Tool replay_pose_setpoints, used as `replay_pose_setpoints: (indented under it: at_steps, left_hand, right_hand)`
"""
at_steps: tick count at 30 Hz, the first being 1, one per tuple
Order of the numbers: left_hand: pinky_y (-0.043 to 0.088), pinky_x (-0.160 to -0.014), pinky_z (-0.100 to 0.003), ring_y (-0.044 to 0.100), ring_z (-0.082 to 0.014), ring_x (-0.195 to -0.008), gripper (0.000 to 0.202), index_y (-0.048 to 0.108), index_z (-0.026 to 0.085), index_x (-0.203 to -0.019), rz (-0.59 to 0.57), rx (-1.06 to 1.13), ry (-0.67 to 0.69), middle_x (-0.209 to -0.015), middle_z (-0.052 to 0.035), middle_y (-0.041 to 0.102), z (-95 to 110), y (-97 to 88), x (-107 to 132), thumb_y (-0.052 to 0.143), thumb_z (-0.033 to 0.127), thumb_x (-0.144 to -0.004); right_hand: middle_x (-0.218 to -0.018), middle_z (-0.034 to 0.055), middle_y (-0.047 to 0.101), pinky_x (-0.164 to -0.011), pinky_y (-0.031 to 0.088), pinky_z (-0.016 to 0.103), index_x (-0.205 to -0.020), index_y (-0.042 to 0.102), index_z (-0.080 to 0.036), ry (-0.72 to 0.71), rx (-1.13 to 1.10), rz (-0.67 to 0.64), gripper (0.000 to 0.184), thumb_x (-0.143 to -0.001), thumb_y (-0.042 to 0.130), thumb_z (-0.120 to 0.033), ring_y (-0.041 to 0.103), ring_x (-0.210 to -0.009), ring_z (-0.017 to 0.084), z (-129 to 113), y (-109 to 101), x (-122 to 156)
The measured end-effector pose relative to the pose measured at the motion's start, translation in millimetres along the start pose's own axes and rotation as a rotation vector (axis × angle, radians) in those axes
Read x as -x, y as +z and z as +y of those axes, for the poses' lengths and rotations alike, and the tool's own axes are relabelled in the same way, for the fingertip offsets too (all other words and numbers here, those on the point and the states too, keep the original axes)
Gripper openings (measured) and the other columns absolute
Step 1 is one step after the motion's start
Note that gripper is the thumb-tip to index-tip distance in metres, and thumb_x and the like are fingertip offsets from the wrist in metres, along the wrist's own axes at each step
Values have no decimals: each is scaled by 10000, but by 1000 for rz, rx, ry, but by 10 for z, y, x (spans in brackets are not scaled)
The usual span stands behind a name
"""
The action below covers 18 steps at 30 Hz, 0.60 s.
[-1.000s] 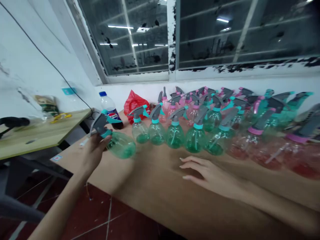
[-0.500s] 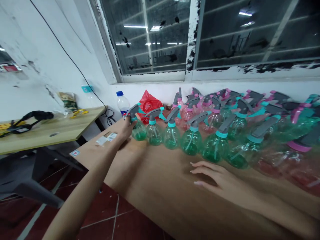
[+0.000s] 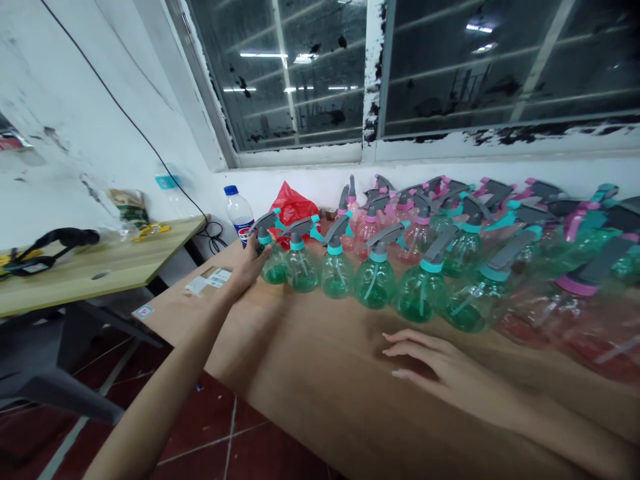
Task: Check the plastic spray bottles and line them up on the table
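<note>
My left hand [image 3: 249, 267] is stretched out to the left end of a row of green spray bottles and is wrapped round the side of the end bottle [image 3: 273, 257], which stands upright on the brown table [image 3: 320, 373]. My right hand [image 3: 440, 370] lies flat on the table with its fingers spread, just in front of the row and holding nothing. The row of green bottles [image 3: 375, 280] has grey triggers and teal collars. Behind it stand several pink bottles [image 3: 400, 220].
A Pepsi bottle [image 3: 239, 215] and a red plastic bag [image 3: 293, 207] stand behind the row's left end, below the window. A lower wooden table [image 3: 90, 273] with black cables sits to the left. White stickers [image 3: 205, 281] lie on the brown table's left corner.
One second ago my left hand held a green bottle tilted in the air at the left. It has since set that bottle upright at the left end of the row. My right hand stayed put.
</note>
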State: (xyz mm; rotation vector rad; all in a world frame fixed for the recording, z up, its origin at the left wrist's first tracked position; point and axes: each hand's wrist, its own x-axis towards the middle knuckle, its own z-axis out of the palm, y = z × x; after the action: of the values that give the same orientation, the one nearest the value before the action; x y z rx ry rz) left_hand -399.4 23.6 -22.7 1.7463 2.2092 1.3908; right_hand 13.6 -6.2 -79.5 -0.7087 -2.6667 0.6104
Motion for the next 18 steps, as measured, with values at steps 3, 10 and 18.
replay_pose_setpoints:
  at_steps: [3, 10, 18]
  left_hand:
    - [514, -814, -431, 594, -227, -983, 309, 525, 153, -1166, 123, 11, -16, -1170, -92, 564, 26, -85, 124, 552, 290, -891]
    - [536, -726, -351, 637, -219, -890, 230, 566, 178, -1037, 182, 46, 38, -950, -62, 652, 391, 29, 538, 541, 340, -876]
    - [461, -909, -414, 575, -286, -1101, 604, 311, 131, -1255, 122, -48, 59, -1160, -167, 595, 683, 485, 435, 641, 294, -776]
  right_hand:
    - [-1268, 7, 557, -988, 455, 396, -1157, 577, -314, 17, -2, 1, 292, -896, 480, -404, 553, -1138, 214, 25, 25, 45]
    - [-1267, -17, 547, -995, 447, 409, -1127, 571, -344, 59, -25, -42, 262, -904, 457, -422, 535, -1158, 205, 105, 67, 170]
    - [-1301, -21, 523, -993, 459, 385, -1181, 549, -366, 95, -53, -9, 295, -912, 438, -417, 536, -1161, 209, 14, 56, 368]
